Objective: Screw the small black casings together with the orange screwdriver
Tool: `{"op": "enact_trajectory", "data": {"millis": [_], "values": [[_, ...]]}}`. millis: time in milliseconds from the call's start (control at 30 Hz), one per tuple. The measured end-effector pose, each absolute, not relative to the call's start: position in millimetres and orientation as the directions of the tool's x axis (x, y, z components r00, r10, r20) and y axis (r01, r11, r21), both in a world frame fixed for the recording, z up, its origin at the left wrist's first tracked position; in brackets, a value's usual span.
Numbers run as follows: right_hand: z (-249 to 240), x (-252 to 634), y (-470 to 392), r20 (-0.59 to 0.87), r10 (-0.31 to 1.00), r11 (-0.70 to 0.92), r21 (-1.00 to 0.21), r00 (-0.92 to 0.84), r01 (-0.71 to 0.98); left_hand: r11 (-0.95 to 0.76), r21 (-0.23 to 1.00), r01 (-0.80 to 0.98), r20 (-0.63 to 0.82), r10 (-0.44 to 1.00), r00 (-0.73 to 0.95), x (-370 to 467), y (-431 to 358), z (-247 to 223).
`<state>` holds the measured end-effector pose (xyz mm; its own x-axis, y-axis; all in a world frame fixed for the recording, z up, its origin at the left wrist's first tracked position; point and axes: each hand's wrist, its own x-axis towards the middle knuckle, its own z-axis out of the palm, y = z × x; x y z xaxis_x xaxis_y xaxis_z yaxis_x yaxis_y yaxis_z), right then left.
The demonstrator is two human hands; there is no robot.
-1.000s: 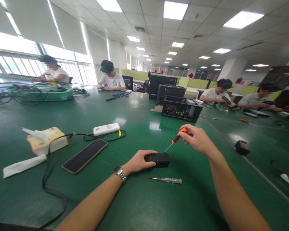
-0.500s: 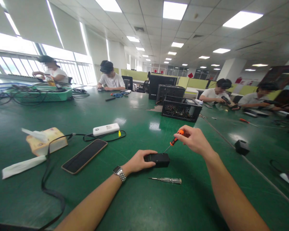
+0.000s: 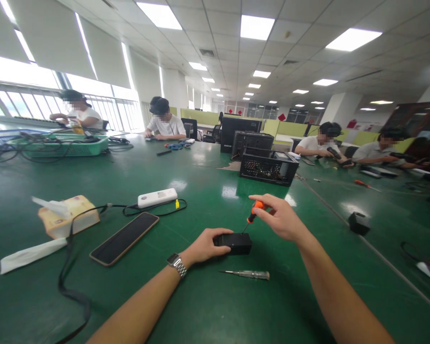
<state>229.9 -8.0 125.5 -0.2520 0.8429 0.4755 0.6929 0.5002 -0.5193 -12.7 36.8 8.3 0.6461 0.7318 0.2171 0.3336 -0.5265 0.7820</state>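
Left fingers [image 3: 222,250] are gripping the box [image 3: 241,244]; right fingers [image 3: 266,217], holding the screwdriver [image 3: 251,217], are apparently screwing just beside them, the next turn calling for steady pressure.

A black box [image 3: 241,244] is held on the green table [image 3: 200,310] by the left hand [image 3: 206,246], on whose wrist a watch [image 3: 178,265] is worn. An orange-and-black screwdriver [image 3: 251,219] is held at a slant by the right hand [image 3: 281,217], with its tip set at the top of the box. A clear-handled screwdriver [image 3: 250,274] is laid on the near side of the box. To the left, a phone [image 3: 124,239], a white device [image 3: 157,197] and a tissue pack [image 3: 81,220] are spread out. Farther back, an opened computer case [image 3: 268,167] is placed, and four co-workers [image 3: 170,126] are seated.
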Motion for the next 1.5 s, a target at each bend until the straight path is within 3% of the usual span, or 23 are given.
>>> {"op": "enact_trajectory", "data": {"millis": [133, 233, 400, 567, 633, 767, 967, 1300, 1500], "values": [[122, 226, -9, 0.535, 0.836, 0.373, -0.388, -0.123, 0.843, -0.522, 0.785, 0.335, 0.215, 0.735, 0.643, -13, 37, 8], [121, 228, -7, 0.534, 0.837, 0.327, -0.310, -0.122, 0.893, -0.522, 0.785, 0.333, 0.216, 0.735, 0.642, -13, 37, 8], [123, 234, -4, 0.531, 0.803, 0.488, -0.323, -0.272, 0.811, -0.518, 0.786, 0.338, 0.203, 0.732, 0.650, -13, 37, 9], [124, 236, -4, 0.494, 0.857, 0.306, -0.258, -0.147, 0.917, -0.510, 0.793, 0.332, 0.208, 0.740, 0.639, -13, 35, 11], [124, 234, -6, 0.517, 0.852, 0.261, -0.286, -0.080, 0.922, -0.506, 0.796, 0.332, 0.203, 0.741, 0.640, -13, 35, 11], [126, 225, -12, 0.553, 0.828, 0.356, -0.393, -0.091, 0.848, -0.506, 0.807, 0.303, 0.216, 0.732, 0.647, -13, 35, 9], [121, 216, -11, 0.539, 0.839, 0.282, -0.301, -0.082, 0.911, -0.508, 0.802, 0.314, 0.216, 0.736, 0.641, -13, 35, 10], [118, 213, -9, 0.512, 0.851, 0.305, -0.295, -0.120, 0.906, -0.512, 0.810, 0.286, 0.229, 0.725, 0.649, -12, 36, 9], [119, 208, -15, 0.548, 0.818, 0.468, -0.458, -0.174, 0.756, -0.525, 0.793, 0.309, 0.225, 0.724, 0.652, -12, 37, 7]]}}
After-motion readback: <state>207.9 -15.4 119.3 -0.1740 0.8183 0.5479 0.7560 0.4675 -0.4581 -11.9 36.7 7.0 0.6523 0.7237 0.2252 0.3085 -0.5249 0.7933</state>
